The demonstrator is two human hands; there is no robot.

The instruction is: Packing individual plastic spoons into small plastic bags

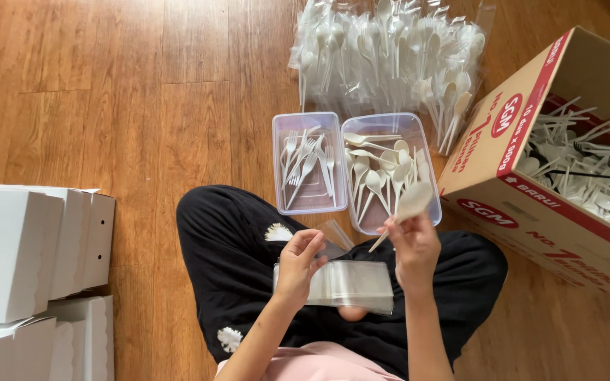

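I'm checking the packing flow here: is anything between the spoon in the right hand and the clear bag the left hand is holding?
Nothing visible. The white plastic spoon in the right hand is in open air beside the small clear plastic bag pinched by the left hand, above the stack of clear bags on the lap.

White boxes (15,254), cardboard carton (524,141)

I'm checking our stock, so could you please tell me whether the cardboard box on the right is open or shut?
Open. The cardboard box lies tipped with no flap over its mouth, and loose white plastic cutlery shows inside.
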